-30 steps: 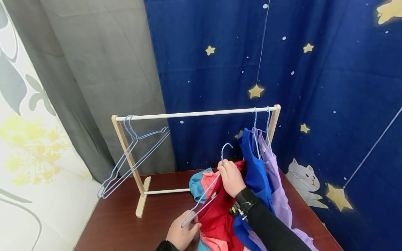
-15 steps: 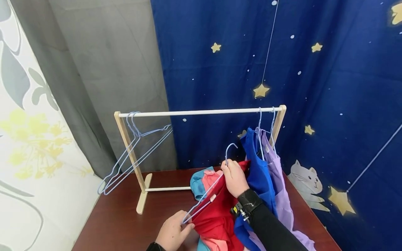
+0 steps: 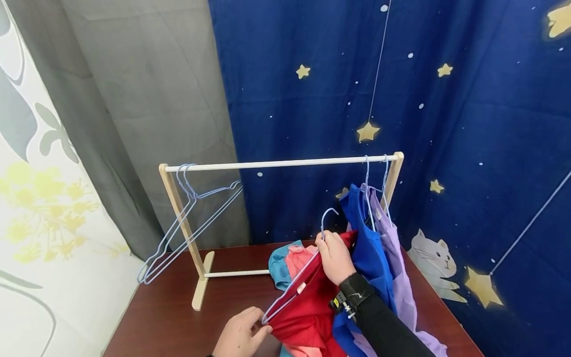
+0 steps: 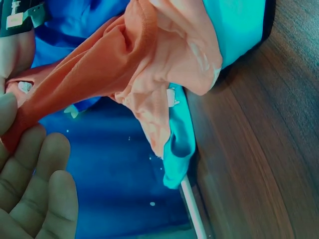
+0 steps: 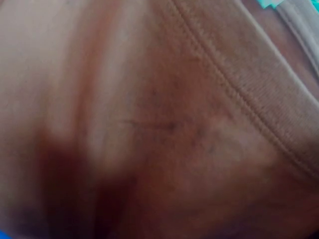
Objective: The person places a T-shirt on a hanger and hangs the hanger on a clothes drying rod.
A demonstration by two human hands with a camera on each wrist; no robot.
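A: What is the right hand (image 3: 335, 258) doing?
B: It is gripping the hanger (image 3: 298, 275) just below its hook, fingers curled round the wire.
A: And the left hand (image 3: 241, 336)?
B: It is pinching the red shirt (image 3: 308, 310) by the hanger's lower end; it has slid lower since a second ago, drawing the cloth along.
A: Where is all this?
B: On the surface (image 3: 178, 322), just below the rack (image 3: 276, 162), beside the blue shirt (image 3: 368, 238).

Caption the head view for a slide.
Right hand and left hand hold a wire hanger in a red shirt below a wooden rack.
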